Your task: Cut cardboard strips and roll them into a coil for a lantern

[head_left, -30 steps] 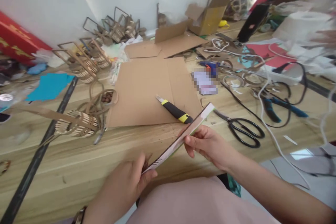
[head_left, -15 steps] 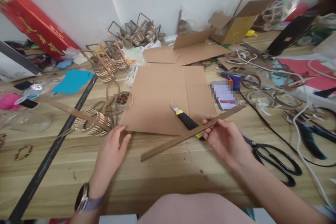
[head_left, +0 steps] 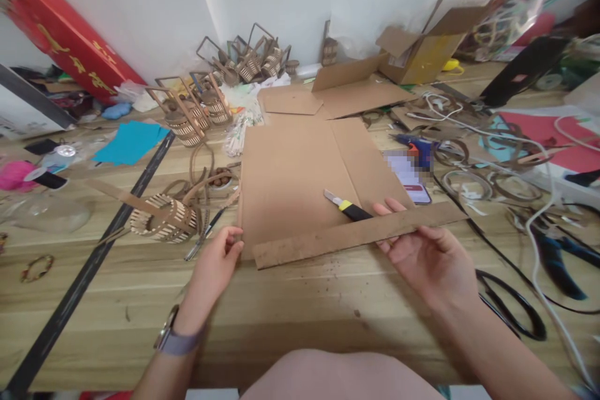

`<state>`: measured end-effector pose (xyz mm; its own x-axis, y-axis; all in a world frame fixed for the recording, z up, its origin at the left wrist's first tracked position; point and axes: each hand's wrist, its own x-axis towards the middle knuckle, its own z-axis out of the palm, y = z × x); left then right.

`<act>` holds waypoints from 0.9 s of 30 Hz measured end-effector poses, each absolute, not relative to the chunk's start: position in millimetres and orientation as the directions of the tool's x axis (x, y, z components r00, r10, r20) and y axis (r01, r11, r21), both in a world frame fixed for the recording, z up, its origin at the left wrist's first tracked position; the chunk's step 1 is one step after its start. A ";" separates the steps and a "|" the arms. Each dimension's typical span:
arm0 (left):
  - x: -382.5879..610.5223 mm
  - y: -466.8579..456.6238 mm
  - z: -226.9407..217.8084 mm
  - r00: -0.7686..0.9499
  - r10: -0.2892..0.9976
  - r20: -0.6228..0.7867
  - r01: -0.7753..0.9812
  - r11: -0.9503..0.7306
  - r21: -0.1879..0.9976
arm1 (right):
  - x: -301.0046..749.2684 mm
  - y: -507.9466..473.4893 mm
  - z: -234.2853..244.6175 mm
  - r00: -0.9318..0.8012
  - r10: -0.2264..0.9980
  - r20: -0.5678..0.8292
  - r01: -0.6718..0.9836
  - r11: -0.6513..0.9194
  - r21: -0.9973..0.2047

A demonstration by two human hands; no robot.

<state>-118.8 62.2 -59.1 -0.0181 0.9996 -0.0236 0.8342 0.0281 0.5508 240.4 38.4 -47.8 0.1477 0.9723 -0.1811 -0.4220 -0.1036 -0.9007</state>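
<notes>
My right hand (head_left: 429, 259) grips a long, flat brown strip (head_left: 328, 240) with the thumb on top and fingers beneath. The strip lies slantwise over the near edge of a cardboard sheet (head_left: 290, 181). Partly covered by the strip, a black and yellow utility knife (head_left: 349, 207) rests on the sheet, blade out. At the sheet's left near corner, my left hand (head_left: 222, 259) has its thumb and curled fingers closed at the edge. A small woven basket (head_left: 164, 219) lies on its side left of that hand, beside a slim pen-like tool (head_left: 204, 237).
Scissors (head_left: 513, 306) and pliers (head_left: 557, 262) lie at right, near a white cable (head_left: 534, 231). Beyond the sheet are a phone (head_left: 405, 175), a glue gun (head_left: 417, 149) and an open box (head_left: 422, 53). Several small baskets (head_left: 187, 128) stand at the back left.
The strip has turned flatter, showing its broad face, and moved right with my right hand. The cardboard sheet and knife have shifted right. My left hand moved right and its fingers closed.
</notes>
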 end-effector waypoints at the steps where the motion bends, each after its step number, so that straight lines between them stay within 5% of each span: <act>1: -116.4 55.1 -59.4 -0.004 0.999 -0.048 0.821 0.031 0.570 | 239.3 40.1 -47.0 0.143 0.969 -0.200 -0.448 -0.117 -0.886; 3: -112.4 43.1 -57.2 -0.006 1.000 0.020 0.843 -0.006 0.537 | 235.8 43.1 -46.0 0.118 0.965 -0.235 -0.489 -0.150 -0.859; 6: -103.4 32.9 -45.6 0.007 0.950 0.311 0.906 -0.138 0.400 | 228.5 45.4 -46.1 0.084 0.965 -0.249 -0.508 -0.173 -0.844; 8: -92.3 30.7 -36.1 0.175 0.897 0.406 0.903 -0.311 0.298 | 222.6 45.1 -45.8 0.070 0.964 -0.258 -0.522 -0.185 -0.833; 11: -70.7 30.2 -28.8 0.489 0.802 0.343 0.809 -0.564 0.165 | 213.9 42.2 -42.4 0.023 0.961 -0.275 -0.549 -0.218 -0.807; 17: -46.8 22.7 -36.9 0.630 0.764 0.139 0.699 -0.636 0.327 | 213.4 34.3 -29.2 -0.079 0.956 -0.282 -0.546 -0.278 -0.790; 20: -53.8 19.0 -38.5 0.606 0.786 0.123 0.704 -0.602 0.377 | 228.2 37.4 -29.1 -0.084 0.977 -0.194 -0.220 -0.208 -0.953; 22: -63.8 18.3 -37.7 0.525 0.833 0.173 0.736 -0.547 0.398 | 241.6 44.3 -34.3 -0.087 0.994 -0.062 0.290 -0.034 -0.956; 24: -74.9 18.2 -36.2 0.409 0.880 0.240 0.782 -0.474 0.404 | 253.2 53.8 -43.1 -0.119 0.990 0.082 0.771 0.144 -0.620; 25: -79.7 18.1 -35.4 0.358 0.894 0.268 0.801 -0.442 0.404 | 256.9 59.0 -47.9 -0.135 0.984 0.119 0.884 0.174 -0.434; 27: -85.9 17.3 -33.8 0.294 0.903 0.313 0.826 -0.405 0.392 | 259.0 70.4 -56.0 -0.168 0.976 0.141 0.942 0.201 -0.267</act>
